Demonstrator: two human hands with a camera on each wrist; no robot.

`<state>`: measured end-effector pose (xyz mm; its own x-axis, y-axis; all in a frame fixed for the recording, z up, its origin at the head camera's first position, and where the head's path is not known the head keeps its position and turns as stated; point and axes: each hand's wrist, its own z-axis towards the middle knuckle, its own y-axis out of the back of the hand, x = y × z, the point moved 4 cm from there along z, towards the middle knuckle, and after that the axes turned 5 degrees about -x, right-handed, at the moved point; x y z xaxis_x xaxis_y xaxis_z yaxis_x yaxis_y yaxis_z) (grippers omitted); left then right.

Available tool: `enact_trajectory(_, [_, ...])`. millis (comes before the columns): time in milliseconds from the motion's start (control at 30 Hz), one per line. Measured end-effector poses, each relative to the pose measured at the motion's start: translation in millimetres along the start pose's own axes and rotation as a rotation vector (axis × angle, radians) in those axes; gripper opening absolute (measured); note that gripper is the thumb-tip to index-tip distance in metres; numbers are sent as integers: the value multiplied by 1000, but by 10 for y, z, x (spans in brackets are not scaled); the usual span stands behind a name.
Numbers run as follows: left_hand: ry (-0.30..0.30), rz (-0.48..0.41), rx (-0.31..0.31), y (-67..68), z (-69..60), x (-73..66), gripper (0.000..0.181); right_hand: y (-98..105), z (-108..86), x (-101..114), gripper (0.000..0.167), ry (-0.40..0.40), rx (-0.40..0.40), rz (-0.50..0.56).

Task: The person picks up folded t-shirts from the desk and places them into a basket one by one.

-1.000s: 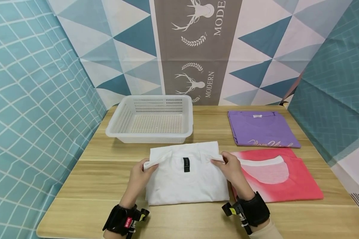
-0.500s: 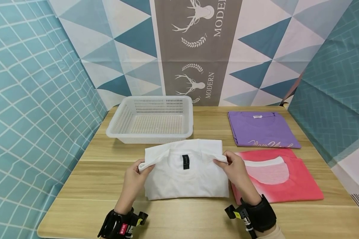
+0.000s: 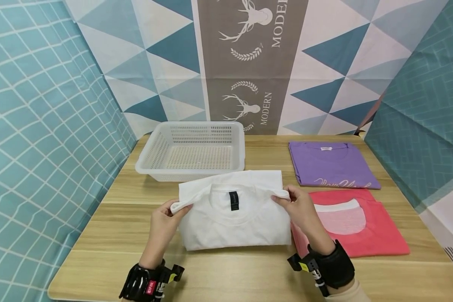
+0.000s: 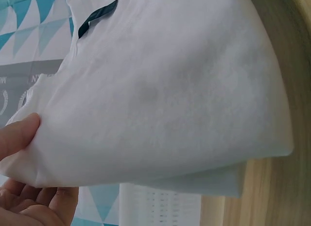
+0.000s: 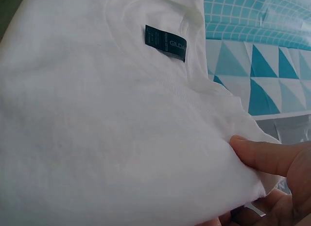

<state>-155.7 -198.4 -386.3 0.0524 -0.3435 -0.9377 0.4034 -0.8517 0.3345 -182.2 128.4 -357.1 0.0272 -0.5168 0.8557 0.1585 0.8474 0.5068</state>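
A folded white T-shirt (image 3: 234, 224) with a black neck label (image 3: 234, 201) is held up between both hands, its collar side raised. My left hand (image 3: 163, 224) pinches its left shoulder corner, thumb on top and fingers beneath. At the opposite shoulder corner my right hand (image 3: 301, 209) pinches the cloth in the same way. The left wrist view shows the shirt's edge (image 4: 146, 138) hanging in front of the basket. In the right wrist view the thumb presses the cloth (image 5: 194, 153) near the collar.
Behind the shirt a white perforated plastic basket (image 3: 190, 171) stands at the back left of the wooden table (image 3: 109, 235). On the right lie a folded purple T-shirt (image 3: 330, 165) and, in front of it, a folded red-and-pink T-shirt (image 3: 381, 230), close to my right forearm.
The white T-shirt has risen slightly and shifted away from the table's front edge. Both hands have spread a little apart, still pinching its corners.
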Motion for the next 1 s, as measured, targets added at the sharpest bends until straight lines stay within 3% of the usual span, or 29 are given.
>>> enact_trajectory(700, [-44, 8, -22, 182, 176, -187, 23, 7, 142, 172, 13, 99, 1, 15])
enact_trajectory(1000, [-94, 32, -46, 280, 257, -290, 24, -13, 199, 281, 14, 127, 26, 7])
